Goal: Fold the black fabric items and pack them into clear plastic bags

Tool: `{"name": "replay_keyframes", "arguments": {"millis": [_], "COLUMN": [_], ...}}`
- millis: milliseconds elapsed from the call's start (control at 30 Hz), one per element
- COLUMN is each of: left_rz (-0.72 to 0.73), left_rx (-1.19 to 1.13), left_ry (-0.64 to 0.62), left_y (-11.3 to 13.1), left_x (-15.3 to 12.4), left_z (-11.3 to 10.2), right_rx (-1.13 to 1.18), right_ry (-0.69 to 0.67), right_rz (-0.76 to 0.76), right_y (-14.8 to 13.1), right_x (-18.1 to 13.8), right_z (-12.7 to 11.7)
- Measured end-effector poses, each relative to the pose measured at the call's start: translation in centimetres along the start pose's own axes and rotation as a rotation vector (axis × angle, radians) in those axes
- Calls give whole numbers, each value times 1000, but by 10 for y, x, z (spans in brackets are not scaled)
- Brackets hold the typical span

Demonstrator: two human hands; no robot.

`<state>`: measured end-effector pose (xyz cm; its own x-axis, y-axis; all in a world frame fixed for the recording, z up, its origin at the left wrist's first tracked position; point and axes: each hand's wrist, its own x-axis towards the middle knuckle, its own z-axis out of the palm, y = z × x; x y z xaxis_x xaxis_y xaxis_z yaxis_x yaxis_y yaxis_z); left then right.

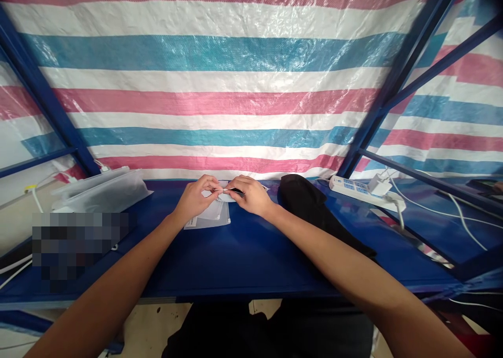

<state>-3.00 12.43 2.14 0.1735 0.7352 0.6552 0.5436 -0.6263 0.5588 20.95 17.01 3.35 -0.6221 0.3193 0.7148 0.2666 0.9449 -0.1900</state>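
Near the back of the blue table, my left hand (197,199) and my right hand (252,194) meet with their fingertips pinched together. Between them runs a small, thin, whitish item (224,190), too small to name, and both hands grip it. Below the fingers lies a clear zip bag (218,223) with a white label at its lower left corner. A pale flat piece, partly covered by my hands, shows above the bag.
Black cloth (304,198) lies right of my right hand. Beyond it sits a white power strip (353,186) with plugged-in chargers and trailing cables. Frosted plastic bags (104,190) are stacked at left, behind a pixelated patch. Blue frame posts (387,104) and a striped sheet (212,101) enclose the table.
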Motion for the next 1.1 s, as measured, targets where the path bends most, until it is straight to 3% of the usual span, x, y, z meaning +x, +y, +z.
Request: {"name": "replay_keyframes", "arguments": {"millis": [167, 567, 800, 1100], "left_rz": [-21, -35, -17, -55], "left_rx": [8, -48, -54, -23], "left_ry": [48, 28, 59, 105], "left_y": [1, 2, 8, -4], "left_x": [-2, 2, -1, 0], "left_z": [-1, -6, -5, -9], "right_rx": [71, 93, 105, -47], "right_ry": [35, 56, 57, -61], "right_rz": [42, 37, 0, -17], "right_y": [0, 14, 5, 17], "right_x": [1, -1, 0, -1], "right_z": [4, 4, 8, -27]}}
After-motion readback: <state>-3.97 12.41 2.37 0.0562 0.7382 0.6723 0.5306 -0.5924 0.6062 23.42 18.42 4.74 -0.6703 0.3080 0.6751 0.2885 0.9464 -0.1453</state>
